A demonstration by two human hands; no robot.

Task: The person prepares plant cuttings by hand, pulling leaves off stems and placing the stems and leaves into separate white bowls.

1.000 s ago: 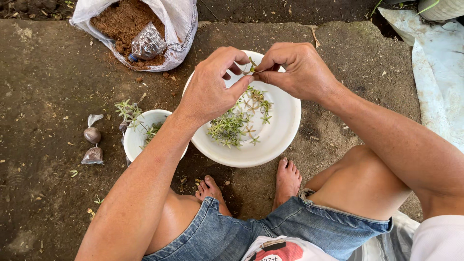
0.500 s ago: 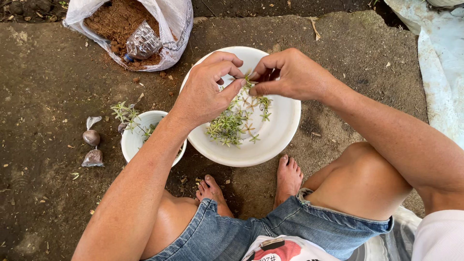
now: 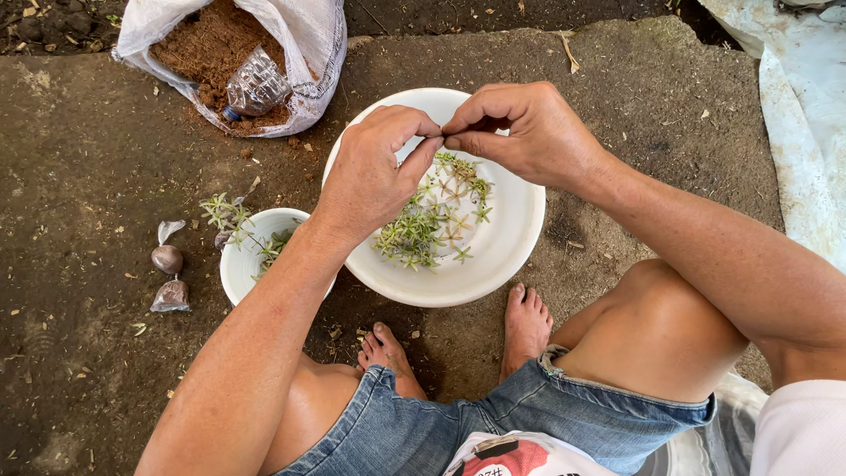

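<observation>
I squat over a large white bowl on the bare ground; a heap of small green plant cuttings lies in it. My left hand and my right hand hover above the bowl's far side. Their thumbs and forefingers pinch together at one spot. A tiny cutting sits between the fingertips and is almost wholly hidden by them. Left of the big bowl stands a smaller white bowl with a few green sprigs leaning out of it.
An open white sack of brown soil with a crushed plastic bottle lies at top left. Two small knotted plastic bags lie left of the small bowl. A white sheet covers the right edge. My bare feet rest beneath the bowl.
The fingertips of both hands have drawn closer together over the bowl. The sprig seen between them earlier is now covered by the fingers.
</observation>
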